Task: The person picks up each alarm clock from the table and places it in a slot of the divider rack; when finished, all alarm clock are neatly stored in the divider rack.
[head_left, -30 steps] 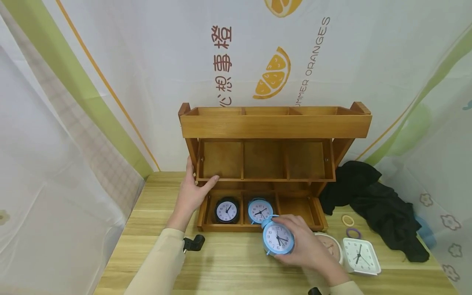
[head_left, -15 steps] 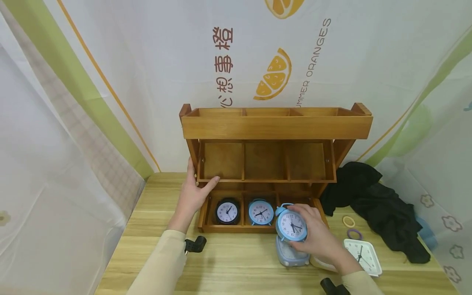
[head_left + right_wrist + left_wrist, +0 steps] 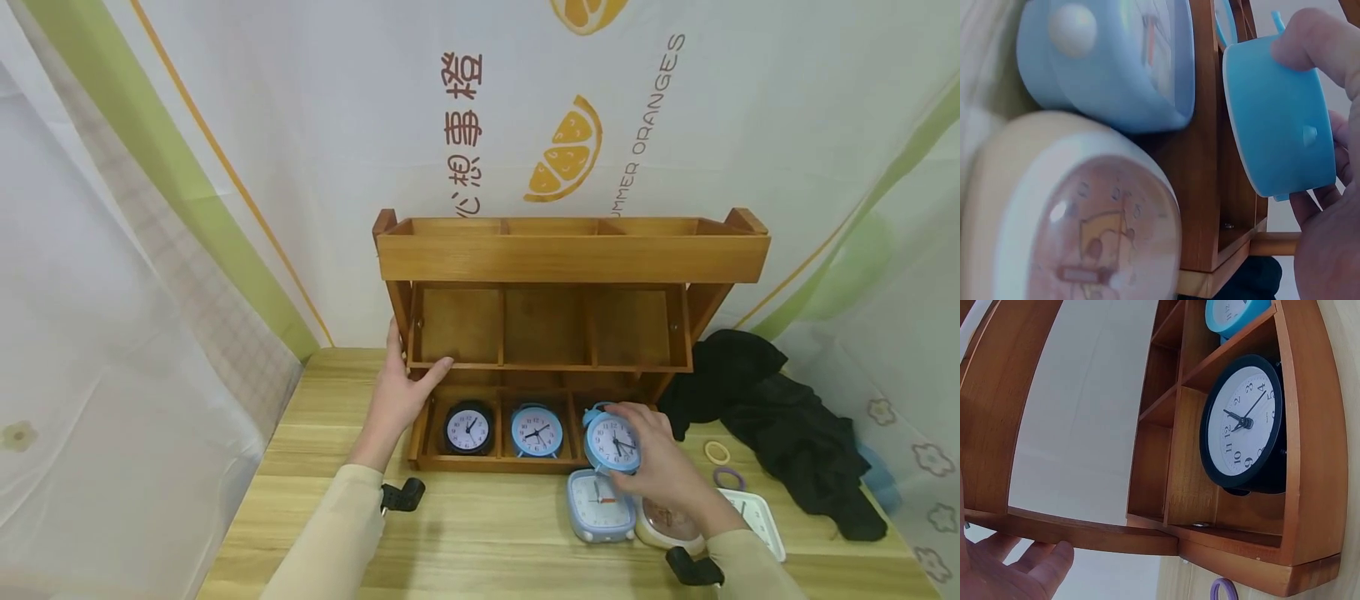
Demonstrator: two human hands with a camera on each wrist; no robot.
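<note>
A wooden tiered organizer [image 3: 573,260] has trays divided into three compartments. Its left side is gripped by my left hand [image 3: 395,400], thumb on the front of the middle tray and fingers behind the side post. My right hand [image 3: 662,457] holds a round light blue alarm clock [image 3: 611,442] by its edges, over the right compartment of the bottom tray, face toward me. In the right wrist view, thumb and fingers span the clock's blue casing [image 3: 1282,115]. A black round alarm clock [image 3: 468,428] sits in the bottom left compartment, another light blue one [image 3: 537,432] in the bottom middle.
In front of the organizer's right end stand a pale blue squarish clock [image 3: 600,506] and a cream clock [image 3: 669,523]. A white square clock [image 3: 759,521] lies partly behind my right forearm. Further right are a yellow ring [image 3: 717,452], a purple ring [image 3: 729,478] and black cloth [image 3: 806,433].
My right hand has carried the light blue clock rightward and away from me, from in front of the tray to over its right compartment. The left hand keeps its grip on the organizer.
</note>
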